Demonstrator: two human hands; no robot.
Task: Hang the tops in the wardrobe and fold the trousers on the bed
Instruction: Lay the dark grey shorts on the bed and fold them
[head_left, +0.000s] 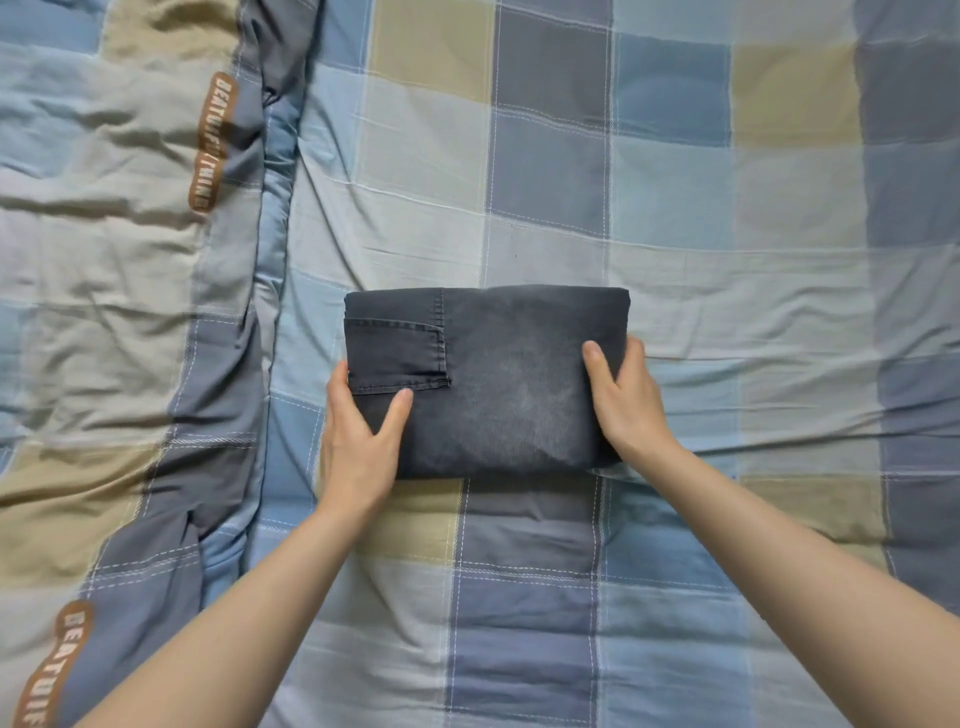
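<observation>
Folded dark grey denim trousers (483, 379), compact rectangular bundle, lie mid-bed on the blue-beige checked cotton sheet (675, 208). Left hand (358, 441) and right hand (628, 400) grip its 2 short ends, thumbs on top. Likely soft, fairly heavy, non-slippery; support from both ends or the layers may unfold.

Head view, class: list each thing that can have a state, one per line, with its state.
Dark grey jeans: folded into a compact rectangle, back pocket up, on the bed sheet.
Left hand: grips the jeans' left end.
Right hand: grips the right end.
Quilt: rumpled, at left.
</observation>
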